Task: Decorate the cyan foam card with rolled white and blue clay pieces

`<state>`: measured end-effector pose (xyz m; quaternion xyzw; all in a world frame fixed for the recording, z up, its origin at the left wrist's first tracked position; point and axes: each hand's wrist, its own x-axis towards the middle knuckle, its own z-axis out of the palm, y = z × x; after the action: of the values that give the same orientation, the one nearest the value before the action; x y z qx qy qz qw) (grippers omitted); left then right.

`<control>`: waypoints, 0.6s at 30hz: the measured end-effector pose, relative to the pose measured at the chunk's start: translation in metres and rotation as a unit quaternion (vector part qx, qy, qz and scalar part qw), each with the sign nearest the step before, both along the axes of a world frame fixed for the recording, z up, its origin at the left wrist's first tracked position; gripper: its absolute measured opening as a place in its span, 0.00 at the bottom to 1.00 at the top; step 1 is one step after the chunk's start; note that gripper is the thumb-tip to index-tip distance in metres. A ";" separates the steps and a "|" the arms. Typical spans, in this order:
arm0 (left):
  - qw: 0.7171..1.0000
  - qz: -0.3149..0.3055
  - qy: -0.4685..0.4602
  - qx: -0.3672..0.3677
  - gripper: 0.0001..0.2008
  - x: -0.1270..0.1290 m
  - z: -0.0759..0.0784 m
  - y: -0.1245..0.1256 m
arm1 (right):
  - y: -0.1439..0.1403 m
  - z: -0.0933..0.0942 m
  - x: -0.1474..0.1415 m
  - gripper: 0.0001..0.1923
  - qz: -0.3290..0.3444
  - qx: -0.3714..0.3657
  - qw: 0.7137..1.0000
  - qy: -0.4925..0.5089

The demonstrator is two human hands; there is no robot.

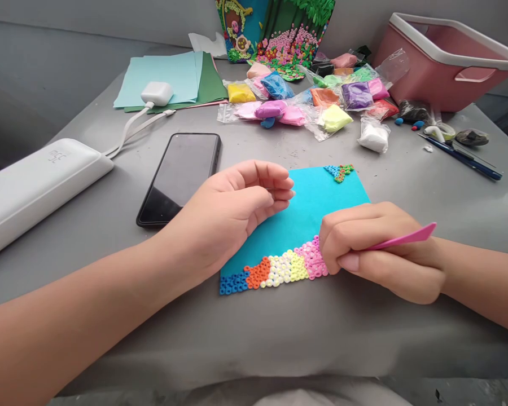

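Bright, even light; soft shadows under hands, mild edge warp, pic sharp.

Phone (180, 176) lies left of the felt sheet (311, 211), clay packets (305, 101) behind.

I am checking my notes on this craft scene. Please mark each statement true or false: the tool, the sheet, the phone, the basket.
1. The right hand holds a pink tool. True.
2. The blue sheet carries clay rings along its near edge. True.
3. The phone screen is lit. False: it is dark.
4. The pink basket stands at the far left. False: it stands at the far right.
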<state>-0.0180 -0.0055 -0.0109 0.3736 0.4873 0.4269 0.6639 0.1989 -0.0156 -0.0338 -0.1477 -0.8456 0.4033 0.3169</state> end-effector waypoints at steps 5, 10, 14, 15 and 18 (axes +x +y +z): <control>1.000 -0.011 -0.004 -0.005 0.08 0.000 0.000 0.000 | 0.000 0.001 0.000 0.13 0.002 0.002 1.000 -0.002; 1.000 -0.024 -0.001 0.000 0.07 -0.002 0.000 0.000 | -0.001 0.000 -0.002 0.14 0.000 0.022 1.000 -0.005; 0.999 -0.035 0.010 0.012 0.07 -0.004 -0.002 0.001 | -0.002 0.001 -0.002 0.14 -0.009 0.036 0.999 -0.003; 0.999 -0.037 0.012 0.014 0.07 -0.004 -0.002 0.001 | -0.002 0.002 -0.002 0.14 -0.012 0.037 0.999 -0.002; 0.999 -0.039 0.010 0.011 0.06 -0.004 -0.003 0.001 | -0.002 0.004 -0.002 0.14 -0.015 0.039 0.999 0.004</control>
<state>-0.0217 -0.0042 -0.0142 0.4038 0.4744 0.4023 0.6708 0.1970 -0.0174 -0.0296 -0.1460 -0.8574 0.3658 0.3313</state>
